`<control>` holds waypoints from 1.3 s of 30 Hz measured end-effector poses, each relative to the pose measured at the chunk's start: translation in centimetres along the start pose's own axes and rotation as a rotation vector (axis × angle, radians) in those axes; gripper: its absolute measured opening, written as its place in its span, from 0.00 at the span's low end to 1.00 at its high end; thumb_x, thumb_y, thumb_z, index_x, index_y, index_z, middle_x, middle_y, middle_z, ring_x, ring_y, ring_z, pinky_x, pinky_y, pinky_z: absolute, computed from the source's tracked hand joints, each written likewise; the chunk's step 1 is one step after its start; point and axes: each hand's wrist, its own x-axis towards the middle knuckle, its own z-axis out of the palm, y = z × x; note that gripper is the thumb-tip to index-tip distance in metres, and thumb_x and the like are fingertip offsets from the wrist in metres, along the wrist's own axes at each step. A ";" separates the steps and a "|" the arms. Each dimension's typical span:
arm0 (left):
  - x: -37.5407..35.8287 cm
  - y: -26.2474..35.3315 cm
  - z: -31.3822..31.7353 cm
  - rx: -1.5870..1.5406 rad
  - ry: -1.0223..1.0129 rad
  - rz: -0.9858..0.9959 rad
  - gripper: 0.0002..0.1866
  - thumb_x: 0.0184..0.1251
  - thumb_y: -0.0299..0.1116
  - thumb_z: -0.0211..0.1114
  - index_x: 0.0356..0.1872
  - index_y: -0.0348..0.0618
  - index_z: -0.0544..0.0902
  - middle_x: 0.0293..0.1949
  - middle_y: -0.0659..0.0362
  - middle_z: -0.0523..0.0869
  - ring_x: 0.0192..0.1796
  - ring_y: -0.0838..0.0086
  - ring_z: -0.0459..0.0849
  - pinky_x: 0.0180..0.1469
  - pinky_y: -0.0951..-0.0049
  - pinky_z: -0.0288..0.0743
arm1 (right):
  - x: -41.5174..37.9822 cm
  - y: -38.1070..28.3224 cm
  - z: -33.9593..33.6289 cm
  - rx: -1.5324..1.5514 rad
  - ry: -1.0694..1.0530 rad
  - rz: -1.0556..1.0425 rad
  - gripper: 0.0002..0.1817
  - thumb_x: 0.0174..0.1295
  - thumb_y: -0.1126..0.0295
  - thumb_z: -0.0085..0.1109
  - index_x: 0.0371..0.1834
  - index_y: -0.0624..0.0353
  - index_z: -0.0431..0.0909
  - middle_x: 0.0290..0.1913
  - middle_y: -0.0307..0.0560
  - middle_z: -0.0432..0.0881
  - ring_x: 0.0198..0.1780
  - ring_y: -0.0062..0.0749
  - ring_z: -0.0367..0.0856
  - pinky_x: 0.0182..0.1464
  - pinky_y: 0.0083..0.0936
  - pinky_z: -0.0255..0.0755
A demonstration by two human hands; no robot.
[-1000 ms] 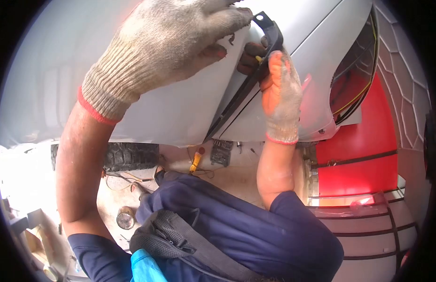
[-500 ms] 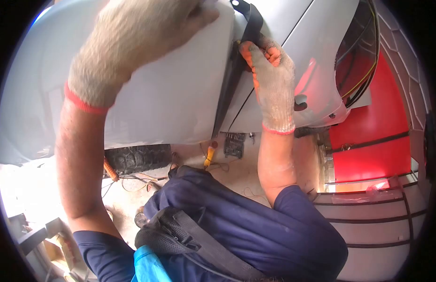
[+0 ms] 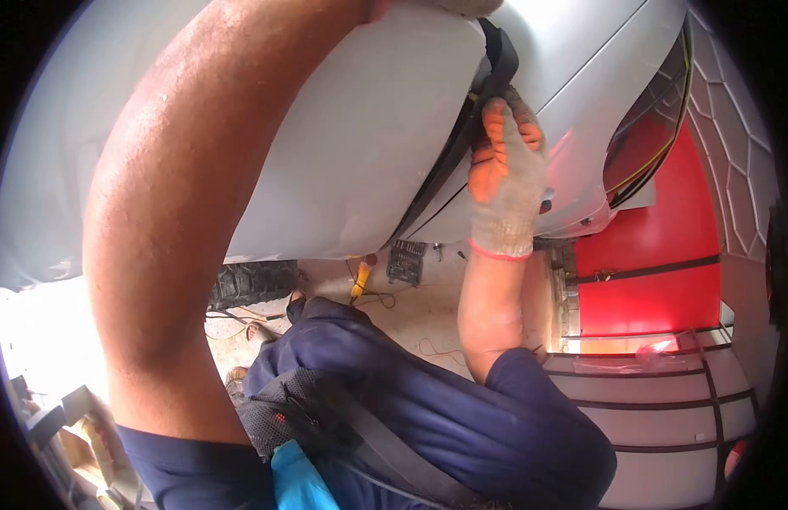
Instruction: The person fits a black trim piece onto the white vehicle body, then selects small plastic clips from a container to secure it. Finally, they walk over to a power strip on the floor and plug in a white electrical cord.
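Note:
My right hand point(image 3: 508, 174), in a pale knitted glove with orange on the fingers, is closed at the black strip point(image 3: 501, 64). The strip bends beside the gap along the edge of a pale vehicle panel point(image 3: 360, 144). My left arm reaches up across the panel. Only a sliver of my gloved left hand point(image 3: 462, 6) shows at the top edge, above the strip's upper end. Its fingers are out of sight, and whether it holds anything is hidden.
Below the panel are a black tyre point(image 3: 254, 283), a yellow-handled tool point(image 3: 361, 277) with a cable, and a dark tool case point(image 3: 406, 262) on the floor. A red panel point(image 3: 649, 289) stands at the right. A person's foot shows near the tyre.
My left hand has moved up and right, almost out of view. The view has shifted, so the strip and my right hand appear farther right. My right hand has stayed at the strip.

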 end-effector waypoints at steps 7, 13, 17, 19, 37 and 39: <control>-1.2 0.0 -0.9 -0.059 0.027 0.009 0.15 0.66 0.35 0.63 0.39 0.34 0.92 0.38 0.41 0.91 0.41 0.48 0.91 0.46 0.53 0.84 | 0.8 0.5 -1.4 -0.035 -0.033 -0.030 0.20 0.73 0.74 0.61 0.64 0.75 0.77 0.46 0.42 0.85 0.46 0.25 0.84 0.56 0.22 0.78; 0.0 -0.2 -0.4 0.029 -0.039 0.072 0.15 0.67 0.36 0.62 0.39 0.34 0.92 0.38 0.41 0.91 0.41 0.49 0.91 0.46 0.53 0.84 | 0.8 0.8 -0.7 0.009 -0.060 -0.104 0.20 0.73 0.69 0.63 0.61 0.74 0.79 0.44 0.42 0.85 0.42 0.28 0.83 0.50 0.23 0.79; 1.4 -0.7 1.4 0.227 -0.099 0.169 0.16 0.67 0.36 0.61 0.39 0.33 0.91 0.37 0.41 0.91 0.41 0.49 0.91 0.46 0.53 0.84 | -1.2 -0.1 0.5 0.001 -0.005 -0.119 0.26 0.70 0.76 0.61 0.70 0.75 0.72 0.39 0.42 0.85 0.38 0.20 0.82 0.42 0.18 0.76; 2.0 -0.6 1.9 0.362 -0.104 0.243 0.16 0.68 0.36 0.61 0.39 0.33 0.91 0.37 0.41 0.91 0.41 0.49 0.91 0.46 0.53 0.84 | -3.3 -1.9 1.7 -0.380 -0.281 -0.076 0.36 0.66 0.79 0.58 0.78 0.74 0.59 0.38 0.42 0.83 0.34 0.20 0.80 0.37 0.20 0.76; -1.7 3.8 -3.2 -0.189 -0.214 -0.248 0.20 0.70 0.38 0.60 0.54 0.36 0.89 0.48 0.44 0.92 0.52 0.55 0.91 0.58 0.58 0.81 | -2.9 0.2 2.7 -0.427 -0.281 -0.346 0.36 0.69 0.82 0.48 0.82 0.73 0.52 0.61 0.54 0.75 0.53 0.27 0.76 0.56 0.18 0.74; -1.7 3.1 -3.7 -0.137 -0.209 -0.176 0.21 0.72 0.38 0.60 0.58 0.37 0.87 0.53 0.45 0.91 0.56 0.55 0.89 0.62 0.60 0.80 | -2.8 1.6 3.1 -0.268 -0.254 -0.307 0.37 0.69 0.82 0.49 0.82 0.75 0.51 0.64 0.56 0.73 0.56 0.31 0.76 0.58 0.21 0.74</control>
